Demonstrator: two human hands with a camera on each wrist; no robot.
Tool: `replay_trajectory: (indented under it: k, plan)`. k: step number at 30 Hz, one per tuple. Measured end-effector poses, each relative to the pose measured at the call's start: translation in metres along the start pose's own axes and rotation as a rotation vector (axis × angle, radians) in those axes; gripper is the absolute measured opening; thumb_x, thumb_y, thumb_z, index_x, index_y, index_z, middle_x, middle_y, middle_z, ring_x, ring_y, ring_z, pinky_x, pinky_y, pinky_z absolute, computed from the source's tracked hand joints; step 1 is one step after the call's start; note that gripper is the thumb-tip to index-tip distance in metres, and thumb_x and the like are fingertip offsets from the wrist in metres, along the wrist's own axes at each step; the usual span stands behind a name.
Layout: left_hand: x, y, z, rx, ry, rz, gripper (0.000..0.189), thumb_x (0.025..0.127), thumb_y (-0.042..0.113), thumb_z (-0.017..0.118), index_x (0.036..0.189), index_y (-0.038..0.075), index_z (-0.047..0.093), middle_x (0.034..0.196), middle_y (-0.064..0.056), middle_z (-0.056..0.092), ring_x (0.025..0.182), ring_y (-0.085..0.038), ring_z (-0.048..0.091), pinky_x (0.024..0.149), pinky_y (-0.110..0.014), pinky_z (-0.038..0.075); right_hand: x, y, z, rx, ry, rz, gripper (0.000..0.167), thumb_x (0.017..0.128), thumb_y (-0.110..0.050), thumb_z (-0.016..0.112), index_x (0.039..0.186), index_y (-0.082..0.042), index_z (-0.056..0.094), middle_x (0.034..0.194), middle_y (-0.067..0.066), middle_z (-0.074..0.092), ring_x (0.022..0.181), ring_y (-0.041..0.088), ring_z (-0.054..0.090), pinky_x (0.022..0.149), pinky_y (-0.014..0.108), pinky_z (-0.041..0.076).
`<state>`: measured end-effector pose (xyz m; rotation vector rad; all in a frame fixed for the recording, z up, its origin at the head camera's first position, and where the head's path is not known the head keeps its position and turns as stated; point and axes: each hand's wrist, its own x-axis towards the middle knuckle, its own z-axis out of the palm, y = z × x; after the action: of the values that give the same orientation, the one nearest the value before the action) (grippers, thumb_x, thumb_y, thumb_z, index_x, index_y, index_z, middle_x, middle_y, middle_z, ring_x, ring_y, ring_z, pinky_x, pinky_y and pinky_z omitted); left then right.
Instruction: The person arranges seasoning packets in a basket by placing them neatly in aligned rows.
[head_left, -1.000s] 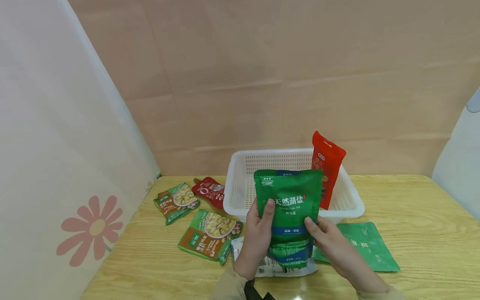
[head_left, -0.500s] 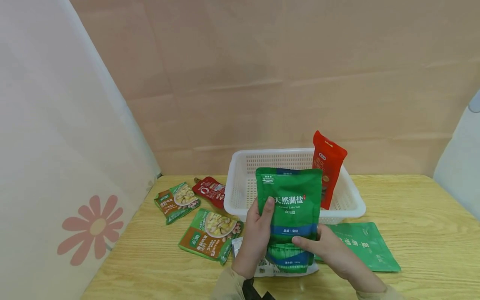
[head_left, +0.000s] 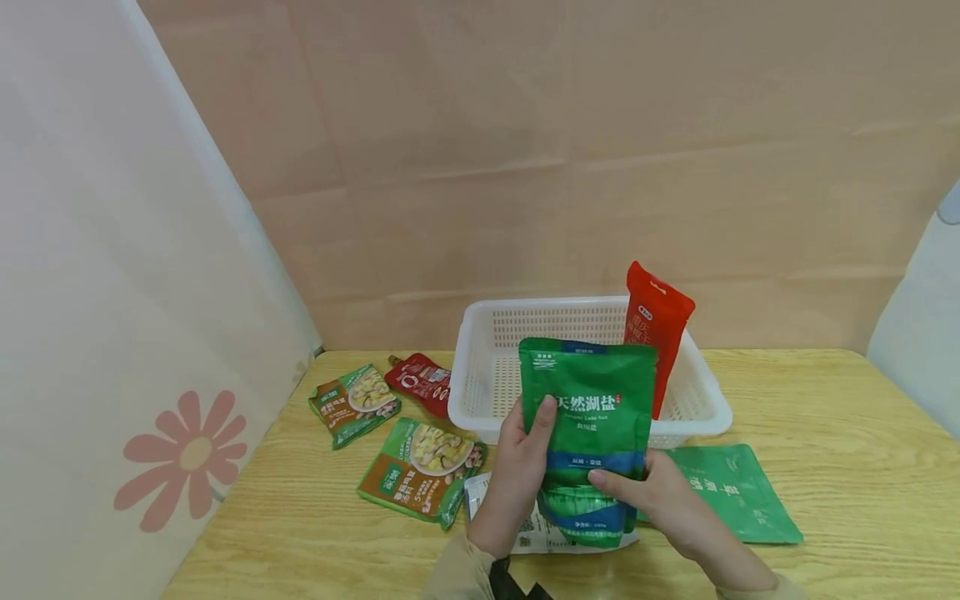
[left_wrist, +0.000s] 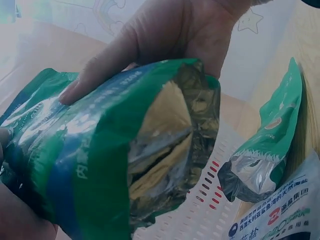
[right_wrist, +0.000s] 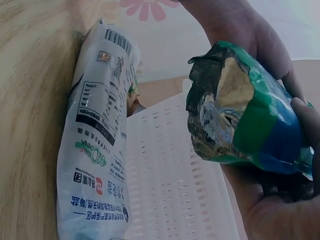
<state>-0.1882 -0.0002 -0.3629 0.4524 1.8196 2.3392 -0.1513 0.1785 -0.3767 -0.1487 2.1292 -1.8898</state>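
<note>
Both hands hold a green stand-up pouch of lake salt upright, its printed front facing the head camera. My left hand grips its left edge, thumb across the front. Lower on the other side, my right hand pinches the pouch with the thumb over the front; the other fingers of both hands are mostly hidden behind it. The wrist views show the pouch's silvery folded bottom. Beneath it on the table lies a white salt bag. Behind stands a white plastic basket with an upright red bag inside.
Left of the basket lie a red spouted pouch and two green-brown soup mix packets, one nearer and a farther packet. Another green pouch lies flat at the right. A fabric wall borders the table's left side.
The right thumb has moved from the pouch's right edge to lower on its front. The pouch has shifted slightly right and tilted a little. Other items have stayed put.
</note>
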Motion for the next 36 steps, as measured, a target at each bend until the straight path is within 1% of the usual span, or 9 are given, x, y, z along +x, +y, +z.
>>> replay_trajectory:
  k: [2, 5, 8, 10, 14, 18, 23, 29, 36]
  plan:
    - [0.0, -0.001, 0.0, 0.003, 0.001, -0.002, 0.044, 0.099, 0.037, 0.047, 0.133, 0.009, 0.046, 0.121, -0.018, 0.062, 0.099, -0.008, 0.063, 0.088, -0.025, 0.05, -0.001, -0.001, -0.001, -0.001, 0.042, 0.004, 0.06, 0.095, -0.027, 0.059, 0.138, 0.006, 0.036, 0.124, 0.013, 0.063, 0.103, 0.018, 0.066, 0.087, 0.043, 0.054]
    - [0.001, -0.004, 0.001, 0.001, 0.008, -0.017, 0.048, 0.099, 0.039, 0.049, 0.135, 0.007, 0.045, 0.125, -0.019, 0.059, 0.105, -0.013, 0.06, 0.094, -0.031, 0.047, -0.001, -0.003, -0.004, 0.025, 0.145, 0.015, 0.054, 0.095, -0.027, 0.058, 0.138, 0.001, 0.039, 0.116, -0.003, 0.067, 0.1, 0.011, 0.066, 0.085, 0.038, 0.055]
    - [0.001, -0.009, 0.004, -0.024, -0.013, -0.069, 0.053, 0.097, 0.042, 0.05, 0.138, 0.008, 0.042, 0.13, -0.018, 0.054, 0.11, -0.017, 0.056, 0.098, -0.038, 0.045, -0.001, -0.006, -0.009, 0.097, 0.273, -0.003, 0.044, 0.096, -0.026, 0.057, 0.135, -0.011, 0.042, 0.107, -0.021, 0.065, 0.097, 0.001, 0.064, 0.083, 0.028, 0.055]
    - [0.001, -0.013, 0.008, -0.066, -0.055, -0.132, 0.058, 0.096, 0.045, 0.051, 0.14, 0.011, 0.039, 0.131, -0.016, 0.053, 0.113, -0.019, 0.056, 0.1, -0.042, 0.045, 0.0, -0.007, -0.013, 0.17, 0.338, -0.035, 0.039, 0.096, -0.025, 0.057, 0.131, -0.017, 0.041, 0.106, -0.027, 0.062, 0.098, -0.004, 0.062, 0.082, 0.022, 0.053]
    - [-0.002, -0.02, 0.017, -0.186, -0.173, -0.246, 0.064, 0.094, 0.044, 0.054, 0.146, 0.015, 0.03, 0.133, -0.016, 0.055, 0.117, -0.027, 0.06, 0.097, -0.047, 0.049, 0.001, -0.007, -0.017, 0.319, 0.43, -0.1, 0.035, 0.096, -0.023, 0.055, 0.126, -0.025, 0.037, 0.11, -0.026, 0.056, 0.1, -0.008, 0.058, 0.083, 0.014, 0.05]
    - [-0.003, -0.024, 0.024, -0.254, -0.207, -0.277, 0.063, 0.095, 0.04, 0.056, 0.147, 0.017, 0.028, 0.131, -0.015, 0.058, 0.117, -0.031, 0.06, 0.094, -0.047, 0.05, 0.001, -0.006, -0.016, 0.412, 0.481, -0.14, 0.036, 0.096, -0.02, 0.055, 0.126, -0.03, 0.036, 0.113, -0.023, 0.055, 0.101, -0.007, 0.058, 0.082, 0.013, 0.05]
    - [-0.003, -0.025, 0.026, -0.278, -0.153, -0.27, 0.058, 0.095, 0.035, 0.058, 0.144, 0.015, 0.033, 0.125, -0.016, 0.063, 0.107, -0.024, 0.066, 0.092, -0.042, 0.052, 0.002, -0.006, -0.014, 0.426, 0.488, -0.159, 0.041, 0.096, -0.019, 0.055, 0.128, -0.033, 0.035, 0.118, -0.021, 0.052, 0.104, -0.007, 0.056, 0.083, 0.013, 0.05]
    - [-0.003, -0.026, 0.023, -0.26, -0.072, -0.241, 0.053, 0.095, 0.028, 0.059, 0.141, 0.01, 0.04, 0.117, -0.017, 0.067, 0.091, -0.013, 0.071, 0.087, -0.034, 0.055, 0.003, 0.0, -0.022, 0.427, 0.384, -0.244, 0.043, 0.099, -0.018, 0.049, 0.134, -0.034, 0.031, 0.122, -0.021, 0.051, 0.107, -0.006, 0.056, 0.084, 0.016, 0.052]
    - [-0.001, -0.029, 0.02, -0.254, -0.061, -0.249, 0.047, 0.097, 0.027, 0.055, 0.139, 0.011, 0.045, 0.11, -0.01, 0.07, 0.085, -0.011, 0.071, 0.08, -0.03, 0.057, -0.002, 0.002, -0.04, 0.384, 0.295, -0.284, 0.04, 0.102, -0.021, 0.039, 0.137, -0.037, 0.028, 0.118, -0.022, 0.056, 0.103, -0.004, 0.06, 0.08, 0.019, 0.053]
